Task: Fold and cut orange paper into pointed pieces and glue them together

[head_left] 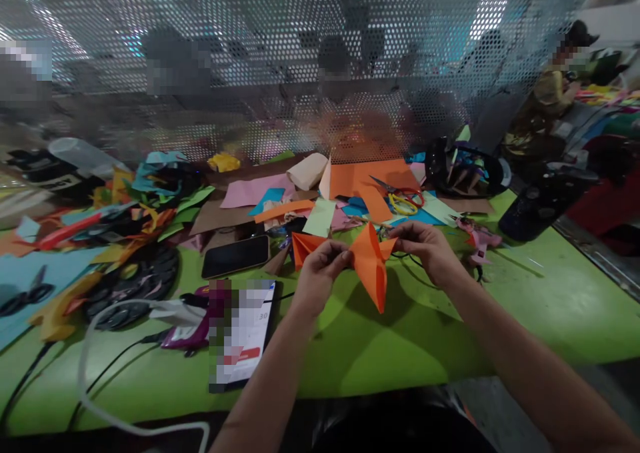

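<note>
An orange folded paper figure (370,266) is held up above the green table (380,366) in the middle of the view. My left hand (325,266) pinches it at its left part, where a pointed orange piece sticks out past the fingers. On the other side, my right hand (425,246) grips a small pointed flap between thumb and fingers. The figure's wide middle fold points down toward the table without touching it. Behind the hands lie scissors (406,199) with red and yellow handles on loose coloured paper.
A black phone (236,256), a tablet (245,339) and a purple tissue pack (193,326) lie at left. Farther left are a yellow glue gun (65,306) and dark scissors (30,293). A dark bottle (545,203) lies at right. Beyond a perforated metal screen (280,66), another person (550,93) works.
</note>
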Demonstrator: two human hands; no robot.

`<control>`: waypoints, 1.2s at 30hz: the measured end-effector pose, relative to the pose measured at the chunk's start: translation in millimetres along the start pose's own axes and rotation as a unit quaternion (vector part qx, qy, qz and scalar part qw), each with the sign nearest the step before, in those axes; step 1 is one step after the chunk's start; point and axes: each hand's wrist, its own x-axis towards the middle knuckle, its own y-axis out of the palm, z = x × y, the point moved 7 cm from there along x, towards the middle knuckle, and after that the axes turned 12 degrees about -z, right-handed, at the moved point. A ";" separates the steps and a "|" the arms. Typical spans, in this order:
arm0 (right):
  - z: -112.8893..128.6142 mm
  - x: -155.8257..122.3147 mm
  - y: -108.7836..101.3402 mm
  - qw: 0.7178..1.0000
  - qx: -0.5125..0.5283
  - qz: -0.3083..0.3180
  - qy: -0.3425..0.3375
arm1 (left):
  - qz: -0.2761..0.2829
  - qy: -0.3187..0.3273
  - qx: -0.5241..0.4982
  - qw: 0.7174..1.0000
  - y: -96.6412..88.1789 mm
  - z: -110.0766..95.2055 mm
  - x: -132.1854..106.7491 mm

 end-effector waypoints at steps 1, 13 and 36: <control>-0.6 0.2 0.4 1.000 -0.006 0.001 0.002 | 0.001 0.003 0.012 1.000 -0.1 -0.1 0.0; -1.7 -1.4 -0.8 0.998 0.056 -0.021 0.003 | 0.019 0.025 0.068 0.997 3.7 -2.4 -1.8; -9.9 -8.1 13.5 0.995 0.093 -0.032 0.031 | 0.073 0.126 0.145 0.979 10.9 -6.8 -8.0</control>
